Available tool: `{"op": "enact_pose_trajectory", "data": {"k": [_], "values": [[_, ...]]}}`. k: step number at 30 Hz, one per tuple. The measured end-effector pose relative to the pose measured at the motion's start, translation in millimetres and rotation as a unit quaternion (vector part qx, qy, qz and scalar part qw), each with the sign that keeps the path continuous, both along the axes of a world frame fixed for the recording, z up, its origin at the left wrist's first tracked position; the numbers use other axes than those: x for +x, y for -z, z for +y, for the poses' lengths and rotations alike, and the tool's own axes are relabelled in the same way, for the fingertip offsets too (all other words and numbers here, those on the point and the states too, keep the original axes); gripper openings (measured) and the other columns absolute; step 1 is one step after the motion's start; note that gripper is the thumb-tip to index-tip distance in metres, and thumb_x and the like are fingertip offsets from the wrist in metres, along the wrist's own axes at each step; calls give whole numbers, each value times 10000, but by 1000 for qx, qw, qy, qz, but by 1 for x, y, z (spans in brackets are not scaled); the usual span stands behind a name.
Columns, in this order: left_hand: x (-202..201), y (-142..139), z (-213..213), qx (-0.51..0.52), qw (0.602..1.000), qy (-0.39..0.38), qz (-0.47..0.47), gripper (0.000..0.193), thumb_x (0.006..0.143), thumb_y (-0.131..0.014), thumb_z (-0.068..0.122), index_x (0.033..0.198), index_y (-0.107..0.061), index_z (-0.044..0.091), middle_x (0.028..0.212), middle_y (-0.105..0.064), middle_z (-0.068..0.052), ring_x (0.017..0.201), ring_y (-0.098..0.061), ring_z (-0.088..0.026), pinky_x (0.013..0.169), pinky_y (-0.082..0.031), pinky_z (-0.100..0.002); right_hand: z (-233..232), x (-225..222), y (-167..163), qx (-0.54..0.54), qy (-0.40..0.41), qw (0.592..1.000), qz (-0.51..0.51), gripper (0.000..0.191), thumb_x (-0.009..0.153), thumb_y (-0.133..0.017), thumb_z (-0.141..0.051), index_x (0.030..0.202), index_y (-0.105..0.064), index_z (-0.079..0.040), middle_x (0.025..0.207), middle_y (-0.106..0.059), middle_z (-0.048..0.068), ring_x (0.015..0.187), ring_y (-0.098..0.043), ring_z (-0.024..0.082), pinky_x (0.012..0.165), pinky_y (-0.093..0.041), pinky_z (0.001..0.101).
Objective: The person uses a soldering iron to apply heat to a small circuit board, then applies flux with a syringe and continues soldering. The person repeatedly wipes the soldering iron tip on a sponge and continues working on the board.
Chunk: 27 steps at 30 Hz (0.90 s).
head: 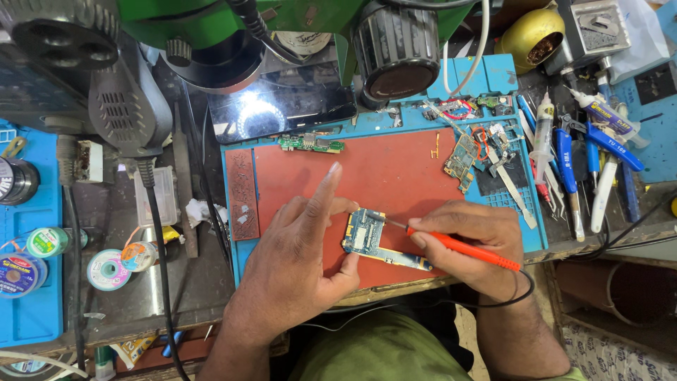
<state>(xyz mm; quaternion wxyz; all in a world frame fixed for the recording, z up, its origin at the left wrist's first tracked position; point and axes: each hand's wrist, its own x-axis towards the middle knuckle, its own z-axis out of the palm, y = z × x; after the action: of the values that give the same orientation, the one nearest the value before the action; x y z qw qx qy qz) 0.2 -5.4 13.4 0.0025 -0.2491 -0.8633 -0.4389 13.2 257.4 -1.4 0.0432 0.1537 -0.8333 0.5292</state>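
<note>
My left hand (300,254) pins a small blue circuit board (374,238) down on the red work mat (381,169), thumb at the board's left edge and index finger raised. My right hand (469,247) grips an orange-handled soldering iron (465,248); its metal tip touches the board's upper right part. The iron's black cable loops under my right wrist.
A microscope (211,35) with a ring light hangs over a dark phone screen (282,106). A green board strip (310,144) and more board parts (462,159) lie on the blue mat. Tweezers, syringes and tubes (571,155) crowd the right; solder spools (106,268) sit left.
</note>
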Motion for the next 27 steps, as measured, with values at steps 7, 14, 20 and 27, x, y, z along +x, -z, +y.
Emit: {"op": "enact_pose_trajectory", "data": {"k": [7,14,20,27], "values": [[0,-1,0,1,1000,0,-7,1077,729,-819,134,1598,-188,53,1252,-698,-61,1012,-645,-263,907,-535,-405,1,2,3,-4,16,1000,-10,178,797,-791,-38,974,-793,-15,785,-766,80,641,-712,111,562,-527,223],[0,-1,0,-3,1000,-1,-4,1077,727,-820,136,1598,-191,55,1247,-700,-64,1023,-644,-266,914,-531,-415,4,0,5,8,16,1000,5,159,814,-797,-44,971,-791,-24,794,-769,76,672,-728,111,601,-545,224],[-1,-1,0,-6,1000,-2,-8,1077,725,-818,135,1597,-190,54,1245,-700,-63,1021,-642,-265,907,-534,-412,3,-2,7,12,20,1000,9,174,808,-805,-34,980,-788,-18,811,-770,89,680,-725,118,605,-547,227],[-1,-2,0,-7,1000,-2,-7,1075,722,-817,135,1594,-194,51,1249,-702,-62,1004,-639,-265,900,-533,-410,3,-1,6,14,14,1000,20,173,808,-810,-43,979,-789,-22,826,-777,93,697,-735,121,618,-557,226]]}}
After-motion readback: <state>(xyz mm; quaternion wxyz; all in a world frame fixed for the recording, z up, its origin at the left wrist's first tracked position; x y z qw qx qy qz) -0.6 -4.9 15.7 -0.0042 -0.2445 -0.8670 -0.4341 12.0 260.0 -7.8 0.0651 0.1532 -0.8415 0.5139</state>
